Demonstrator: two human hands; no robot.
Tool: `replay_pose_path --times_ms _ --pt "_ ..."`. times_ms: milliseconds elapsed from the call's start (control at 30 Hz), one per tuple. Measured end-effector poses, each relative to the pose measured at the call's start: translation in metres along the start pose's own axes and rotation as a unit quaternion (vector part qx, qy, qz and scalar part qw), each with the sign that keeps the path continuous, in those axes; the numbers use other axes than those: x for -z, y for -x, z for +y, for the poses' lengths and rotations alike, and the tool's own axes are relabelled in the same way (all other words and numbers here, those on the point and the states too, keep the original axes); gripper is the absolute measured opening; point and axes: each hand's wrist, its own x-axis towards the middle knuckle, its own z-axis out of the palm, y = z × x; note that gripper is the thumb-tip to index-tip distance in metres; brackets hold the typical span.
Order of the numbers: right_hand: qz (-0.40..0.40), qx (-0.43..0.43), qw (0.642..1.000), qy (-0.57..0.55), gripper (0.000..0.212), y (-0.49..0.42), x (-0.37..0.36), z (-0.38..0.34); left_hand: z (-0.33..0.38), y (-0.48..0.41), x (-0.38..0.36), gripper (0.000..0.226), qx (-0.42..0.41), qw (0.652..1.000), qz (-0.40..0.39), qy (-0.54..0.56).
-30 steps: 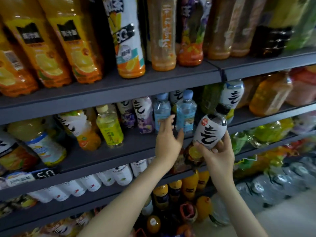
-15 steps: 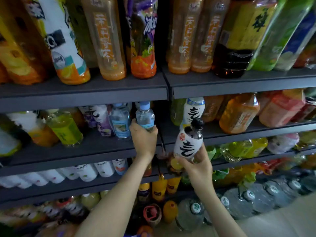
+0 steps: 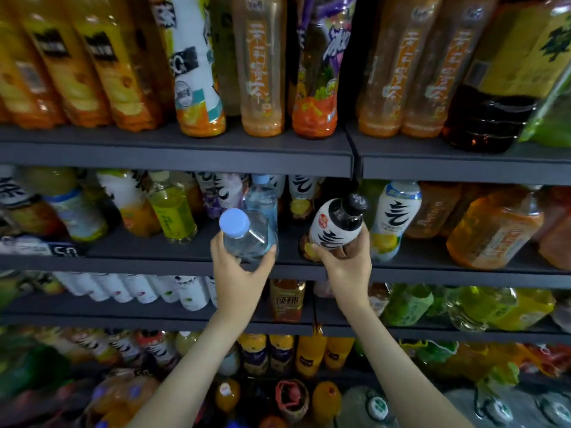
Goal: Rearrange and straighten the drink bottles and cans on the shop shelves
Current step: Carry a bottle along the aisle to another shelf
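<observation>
My left hand (image 3: 238, 273) grips a clear water bottle (image 3: 250, 233) with a pale blue cap, tilted toward me at the front edge of the middle shelf (image 3: 154, 261). My right hand (image 3: 346, 264) holds a black-capped bottle with a white label (image 3: 335, 223) by its lower part, just right of the water bottle and tilted back toward the shelf. Behind the water bottle stands a second blue-capped water bottle (image 3: 262, 196). A white-labelled bottle with a lemon picture (image 3: 392, 220) stands right beside the held dark bottle.
Tall orange and tea bottles (image 3: 262, 72) fill the top shelf. A yellow-green bottle (image 3: 173, 211) and orange juice bottles (image 3: 494, 230) share the middle shelf. White bottles (image 3: 139, 288) line the shelf below, with several more drinks and large water jugs (image 3: 500, 406) near the floor.
My left hand has pulled the blue-capped water bottle forward off its row and tipped it toward me. My right hand has brought the black-capped bottle up and in over the shelf edge.
</observation>
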Motion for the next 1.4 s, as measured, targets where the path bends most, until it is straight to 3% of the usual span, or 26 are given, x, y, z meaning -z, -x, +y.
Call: replay_pose_path --times_ms 167,367,567,633,767,1000,1167,1267,1333,1400 --pt "-0.030 -0.008 0.999 0.045 0.083 -0.020 -0.028 0.013 -0.004 -0.004 0.026 0.080 0.019 1.000 0.008 -0.013" --pt "-0.045 0.009 0.984 0.174 0.080 -0.055 -0.046 0.012 -0.006 -0.008 0.036 0.067 0.051 0.998 -0.009 -0.048" --pt "-0.077 -0.074 0.979 0.172 0.090 -0.043 -0.049 -0.001 0.015 -0.008 0.039 0.065 0.062 0.992 -0.043 -0.103" --pt "-0.085 -0.093 0.976 0.176 0.087 -0.023 -0.042 -0.016 0.032 -0.009 0.046 0.063 0.055 0.990 -0.063 -0.112" --pt "-0.151 -0.111 0.973 0.138 0.049 0.017 -0.024 -0.066 0.076 -0.015 0.057 0.061 0.038 0.985 -0.094 -0.141" --pt "-0.282 -0.065 0.953 0.087 0.049 0.032 -0.018 -0.177 0.160 -0.024 0.054 0.051 0.023 0.974 -0.168 -0.152" --pt "-0.212 -0.015 0.972 0.100 0.041 0.028 -0.001 -0.220 0.197 -0.029 0.037 0.055 -0.005 0.965 -0.219 -0.146" --pt "-0.171 -0.034 0.984 0.029 0.035 0.022 0.024 -0.241 0.220 -0.042 0.024 0.058 0.014 0.936 -0.343 -0.081" --pt "-0.149 -0.049 0.988 -0.008 0.027 0.017 0.046 -0.256 0.231 -0.049 0.010 0.074 0.039 0.906 -0.421 -0.030" --pt "-0.137 -0.049 0.989 0.004 0.026 0.013 0.070 -0.270 0.243 -0.049 -0.012 0.080 0.040 0.887 -0.460 -0.006"
